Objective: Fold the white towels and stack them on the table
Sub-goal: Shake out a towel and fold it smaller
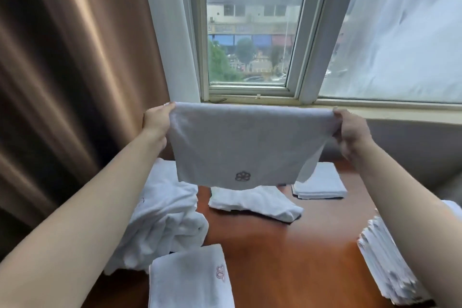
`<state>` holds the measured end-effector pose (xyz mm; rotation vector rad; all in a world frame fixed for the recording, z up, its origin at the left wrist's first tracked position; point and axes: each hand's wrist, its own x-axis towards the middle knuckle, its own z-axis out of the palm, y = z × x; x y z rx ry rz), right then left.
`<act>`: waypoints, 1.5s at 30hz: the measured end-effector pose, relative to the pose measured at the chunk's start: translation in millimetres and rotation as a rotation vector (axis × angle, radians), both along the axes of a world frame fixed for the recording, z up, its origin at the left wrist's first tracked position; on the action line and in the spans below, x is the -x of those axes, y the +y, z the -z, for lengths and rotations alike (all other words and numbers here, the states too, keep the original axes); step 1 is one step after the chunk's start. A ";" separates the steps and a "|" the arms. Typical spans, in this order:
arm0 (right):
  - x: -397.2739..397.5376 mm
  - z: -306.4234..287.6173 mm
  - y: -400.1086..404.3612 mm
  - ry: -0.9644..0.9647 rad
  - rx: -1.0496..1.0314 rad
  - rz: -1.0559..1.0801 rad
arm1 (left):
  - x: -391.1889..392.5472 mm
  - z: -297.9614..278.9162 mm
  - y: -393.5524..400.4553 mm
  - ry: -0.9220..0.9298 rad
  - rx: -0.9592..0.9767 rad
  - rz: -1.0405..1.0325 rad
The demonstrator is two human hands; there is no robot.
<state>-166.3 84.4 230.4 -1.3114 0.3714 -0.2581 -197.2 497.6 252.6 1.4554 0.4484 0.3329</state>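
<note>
Both sets of fingers are pinched on the top corners of a white terry towel with a small grey embroidered emblem [240, 147]: the left hand [157, 120] grasps one corner, the right hand [352, 132] the other, though blur hides its fingertips somewhat. The towel hangs stretched above the reddish-brown wooden table [287, 245], over a rumpled white towel heap [162, 220] and a folded white towel stack [321, 182]

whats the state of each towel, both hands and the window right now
held towel: stretched out in the air, hanging
left hand: pinches its top corner
right hand: pinches the other corner
loose pile: crumpled
far towel: folded
right stack: folded, stacked
window: closed
</note>
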 end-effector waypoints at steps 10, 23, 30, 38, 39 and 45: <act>4.9 0.2 7.6 0.270 0.158 -0.179 | 3.2 -5.1 -14.6 0.212 0.191 0.310; -13.8 -14.9 1.4 0.125 0.160 -0.044 | -19.9 -2.7 3.5 -0.050 0.226 0.076; -33.4 -37.7 -9.7 0.101 0.341 -0.071 | -34.0 -21.9 14.6 -0.233 -0.222 -0.012; -42.6 -58.3 -17.5 0.005 0.296 -0.018 | -48.9 -45.3 14.1 -0.260 -0.378 0.088; -41.7 -58.5 -18.5 -0.003 0.305 -0.021 | -49.5 -46.6 12.9 -0.243 -0.321 0.114; -33.0 -54.0 -28.5 -0.036 0.340 -0.028 | -45.7 -45.0 8.7 -0.179 -0.042 0.279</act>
